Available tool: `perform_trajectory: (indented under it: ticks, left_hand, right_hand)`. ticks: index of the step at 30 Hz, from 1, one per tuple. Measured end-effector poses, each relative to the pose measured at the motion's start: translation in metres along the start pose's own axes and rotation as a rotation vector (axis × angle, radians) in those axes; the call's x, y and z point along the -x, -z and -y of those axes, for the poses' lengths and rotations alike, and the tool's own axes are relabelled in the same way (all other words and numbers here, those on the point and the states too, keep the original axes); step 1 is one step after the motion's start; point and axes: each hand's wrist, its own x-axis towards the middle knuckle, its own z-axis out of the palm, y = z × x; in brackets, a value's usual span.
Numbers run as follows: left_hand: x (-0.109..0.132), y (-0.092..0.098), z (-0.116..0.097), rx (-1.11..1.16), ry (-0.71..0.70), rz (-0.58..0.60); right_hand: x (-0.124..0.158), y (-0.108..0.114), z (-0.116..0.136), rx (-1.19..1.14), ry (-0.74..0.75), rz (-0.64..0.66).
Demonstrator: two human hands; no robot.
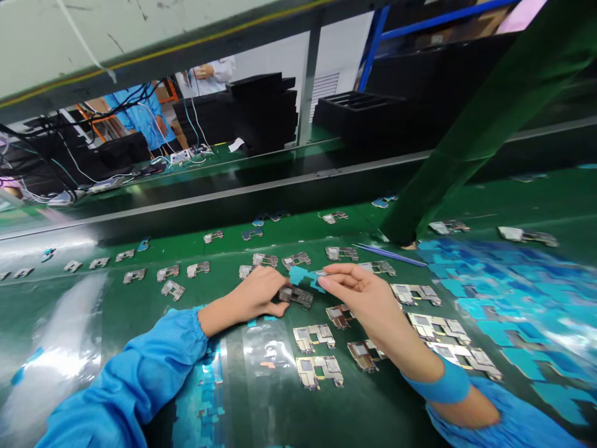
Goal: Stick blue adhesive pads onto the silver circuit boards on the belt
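My left hand (254, 295) is closed around a small L-shaped circuit board (297, 296) and holds it against the green table (373, 404). My right hand (361, 295) pinches a light blue film sticker (301, 275) just above that board. Both sleeves are blue. Several similar metal-shielded boards (317, 336) lie in rows in front of and beside my hands.
More boards (168, 272) are spread along the left and far side of the table. Blue film pieces (504, 298) cover the right side. A clear backing sheet (268, 351) lies near me. Black trays (354, 106) are stacked behind a rail, where other people in blue and white stand.
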Motion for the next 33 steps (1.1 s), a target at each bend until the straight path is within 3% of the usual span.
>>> perform_trajectory:
  ticks: [4, 8, 11, 23, 33]
  left_hand:
    - [0.007, -0.009, -0.009, 0.145, 0.098, -0.091]
    - [0.009, -0.015, -0.020, 0.695, 0.420, -0.205]
    - [0.009, -0.017, -0.026, 0.915, 0.477, -0.258]
    - [0.015, -0.019, -0.023, 0.947, 0.368, -0.138]
    - [0.014, -0.017, -0.027, 0.853, 0.335, -0.152]
  right_hand:
    - [0.003, 0.000, 0.001, 0.074, 0.051, 0.039]
    - [0.006, 0.001, 0.006, 0.115, 0.084, 0.057]
    - [0.007, 0.000, 0.009, 0.174, 0.099, 0.087]
    - [0.003, 0.008, 0.008, 0.387, 0.000, 0.192]
    - [0.001, 0.009, 0.007, 0.290, -0.044, 0.208]
